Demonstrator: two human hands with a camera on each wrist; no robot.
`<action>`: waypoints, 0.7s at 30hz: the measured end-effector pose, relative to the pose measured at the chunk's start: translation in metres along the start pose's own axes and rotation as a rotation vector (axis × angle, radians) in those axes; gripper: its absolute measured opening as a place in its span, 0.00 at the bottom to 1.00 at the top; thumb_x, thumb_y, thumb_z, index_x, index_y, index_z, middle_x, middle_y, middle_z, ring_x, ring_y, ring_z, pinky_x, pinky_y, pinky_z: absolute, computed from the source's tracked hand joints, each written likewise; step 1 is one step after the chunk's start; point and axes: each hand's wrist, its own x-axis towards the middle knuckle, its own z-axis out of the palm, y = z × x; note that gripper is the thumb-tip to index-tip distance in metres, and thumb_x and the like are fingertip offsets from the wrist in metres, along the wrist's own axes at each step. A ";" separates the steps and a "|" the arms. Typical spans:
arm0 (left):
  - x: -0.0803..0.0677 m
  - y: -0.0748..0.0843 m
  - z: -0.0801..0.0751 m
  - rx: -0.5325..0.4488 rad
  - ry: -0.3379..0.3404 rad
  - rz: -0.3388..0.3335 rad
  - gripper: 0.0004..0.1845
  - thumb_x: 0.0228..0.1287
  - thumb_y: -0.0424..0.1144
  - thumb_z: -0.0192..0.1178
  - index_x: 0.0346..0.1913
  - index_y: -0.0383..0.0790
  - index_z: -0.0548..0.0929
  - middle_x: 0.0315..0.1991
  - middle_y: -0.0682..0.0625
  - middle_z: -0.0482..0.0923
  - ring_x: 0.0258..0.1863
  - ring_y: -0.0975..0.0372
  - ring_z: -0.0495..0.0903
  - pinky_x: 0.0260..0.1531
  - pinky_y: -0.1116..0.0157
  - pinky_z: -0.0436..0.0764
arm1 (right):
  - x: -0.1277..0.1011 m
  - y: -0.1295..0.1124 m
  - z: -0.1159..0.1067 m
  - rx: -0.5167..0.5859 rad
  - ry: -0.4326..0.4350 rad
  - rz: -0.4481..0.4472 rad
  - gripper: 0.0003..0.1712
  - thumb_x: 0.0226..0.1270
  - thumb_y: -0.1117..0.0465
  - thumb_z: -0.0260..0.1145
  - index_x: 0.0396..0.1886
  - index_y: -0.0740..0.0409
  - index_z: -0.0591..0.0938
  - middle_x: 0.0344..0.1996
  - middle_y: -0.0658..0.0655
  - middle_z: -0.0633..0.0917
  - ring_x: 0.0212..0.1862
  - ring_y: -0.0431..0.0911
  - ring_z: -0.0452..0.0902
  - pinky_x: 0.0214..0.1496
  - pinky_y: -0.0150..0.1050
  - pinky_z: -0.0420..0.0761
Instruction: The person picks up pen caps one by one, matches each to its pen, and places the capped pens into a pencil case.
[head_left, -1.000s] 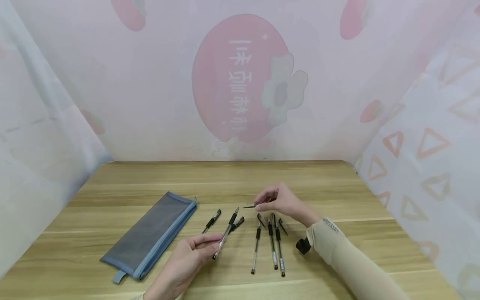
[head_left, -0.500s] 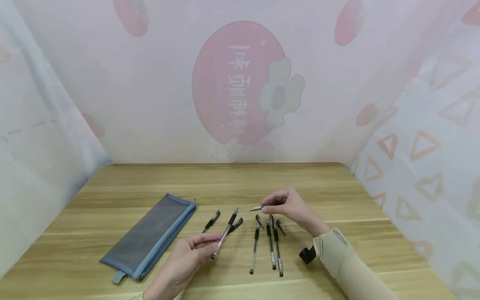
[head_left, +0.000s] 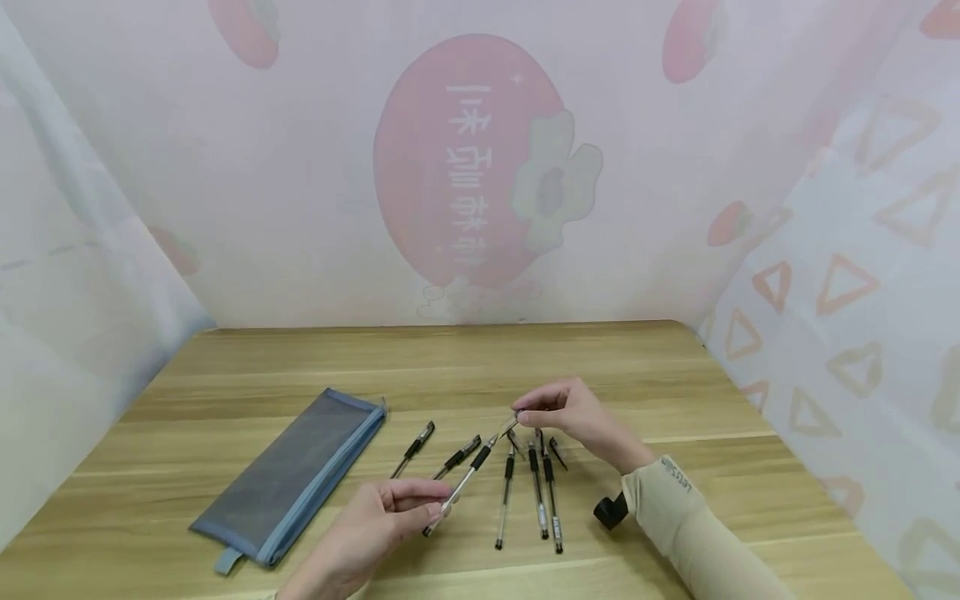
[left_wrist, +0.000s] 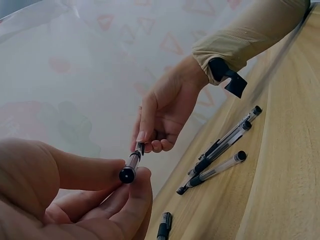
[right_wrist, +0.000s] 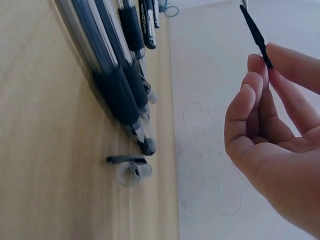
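Left hand (head_left: 367, 533) sits low over the near edge of the wooden table (head_left: 675, 375), thumb & fingers pinched round the back end of a pen (head_left: 468, 482). The pen is off the table, angled up & to the right, tip toward the other hand. In the left wrist view the pen's (left_wrist: 131, 167) black end cap shows between thumb & fingertips (left_wrist: 137, 187), so the grip is plain.

Right hand (head_left: 573, 417) hovers above the table a bit farther back, fingers drawn together, pinching a cap (head_left: 512, 427) right at the pen's tip. Cap & tip meet or nearly meet; can't tell if the cap is on yet. Right wrist view: fingers (right_wrist: 250, 110) pressed together w/ thumb, nipping a thin dark clip-like piece (right_wrist: 255, 32), prob. the cap's clip.

Under the right hand, three pens (head_left: 534, 492) lie side by side on the table, roughly parallel, tips away from the person. Loose caps (head_left: 557, 452) lie just beside their far ends. Two short black pieces (head_left: 435, 446) lie left of the held pen, near it but not touching.

A blue-grey mesh pencil case (head_left: 292, 475) lies flat at left, well apart from the pens, zip edge toward them. Black wrist-cam mount (head_left: 609, 510) shows by the beige sleeve (head_left: 675, 508). Pink printed cloth (head_left: 480, 167) hangs behind & at the sides.
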 end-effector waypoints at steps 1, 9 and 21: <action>0.000 0.000 0.001 0.000 -0.003 0.001 0.18 0.64 0.30 0.65 0.55 0.26 0.81 0.50 0.36 0.81 0.49 0.56 0.81 0.44 0.66 0.81 | 0.000 0.000 0.001 0.007 -0.003 -0.001 0.14 0.62 0.58 0.73 0.47 0.57 0.87 0.43 0.60 0.86 0.45 0.57 0.80 0.53 0.60 0.76; 0.000 -0.003 0.002 0.009 0.001 0.006 0.17 0.65 0.29 0.64 0.55 0.24 0.80 0.48 0.37 0.83 0.48 0.55 0.82 0.42 0.67 0.81 | -0.009 0.004 0.008 0.058 -0.019 0.030 0.16 0.61 0.59 0.74 0.48 0.58 0.87 0.43 0.61 0.85 0.46 0.61 0.78 0.52 0.59 0.76; 0.002 -0.005 0.005 0.018 -0.011 0.013 0.17 0.66 0.30 0.64 0.54 0.25 0.81 0.48 0.37 0.83 0.48 0.55 0.82 0.41 0.67 0.81 | -0.012 0.000 0.004 0.010 0.029 0.040 0.15 0.63 0.59 0.73 0.48 0.59 0.86 0.42 0.61 0.85 0.43 0.62 0.77 0.45 0.51 0.80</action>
